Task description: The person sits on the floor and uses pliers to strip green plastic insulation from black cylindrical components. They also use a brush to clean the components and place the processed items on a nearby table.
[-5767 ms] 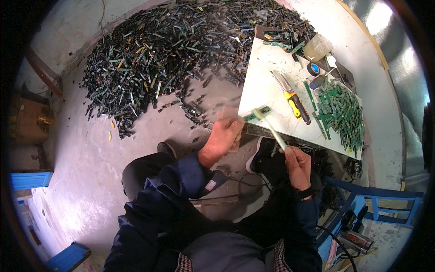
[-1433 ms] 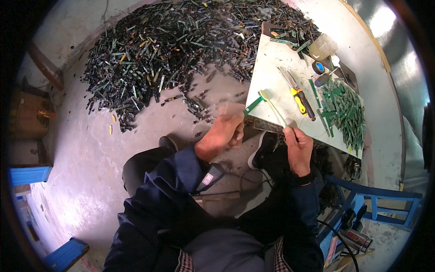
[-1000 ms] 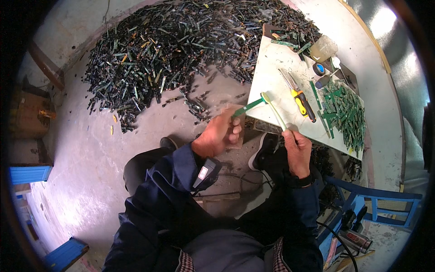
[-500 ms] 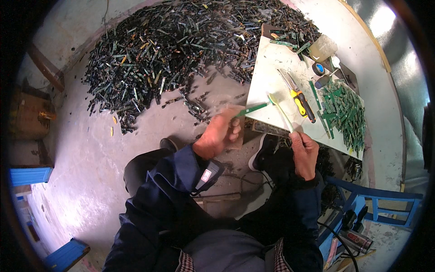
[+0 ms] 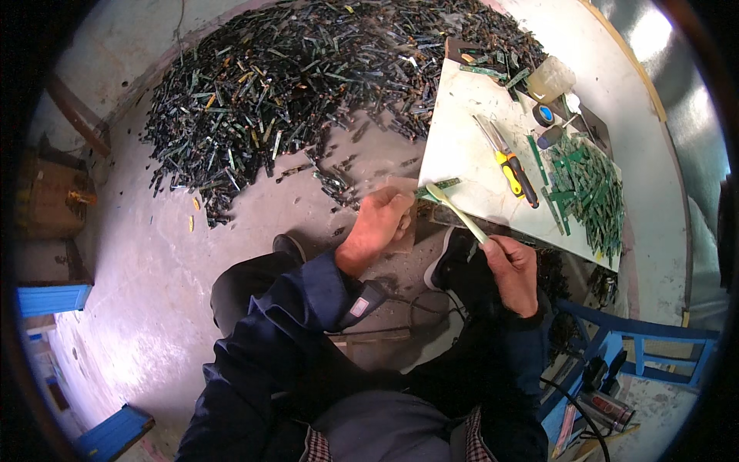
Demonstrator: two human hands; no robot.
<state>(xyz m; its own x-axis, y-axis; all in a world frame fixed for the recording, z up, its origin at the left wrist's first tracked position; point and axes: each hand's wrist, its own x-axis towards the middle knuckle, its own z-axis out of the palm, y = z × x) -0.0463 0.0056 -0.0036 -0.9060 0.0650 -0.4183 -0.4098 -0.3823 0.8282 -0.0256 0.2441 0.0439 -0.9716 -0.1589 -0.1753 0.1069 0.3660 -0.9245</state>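
My left hand [image 5: 379, 223] is closed around one end of a narrow green strip [image 5: 452, 184], which looks like a piece of circuit board. The strip's free end reaches over the near left edge of the white board [image 5: 456, 131]. Between the thumb and fingers of my right hand [image 5: 513, 271] is the handle of a pale green toothbrush [image 5: 464, 214]. Its head lies across the strip; whether the bristles touch it I cannot tell. Farther right on the board are yellow-and-black pliers [image 5: 514, 173] and a heap of green strips [image 5: 589, 192].
A big pile of dark strips [image 5: 269, 100] covers the floor ahead. At the board's far right stand a cloudy jar [image 5: 551, 80], a blue-and-black round container [image 5: 543, 115] and a small dark bottle [image 5: 549, 138]. A blue chair frame [image 5: 662, 331] is at my right.
The toothbrush head has moved down and left onto the strip in my left hand. My right hand has shifted slightly lower. The left hand has turned a little.
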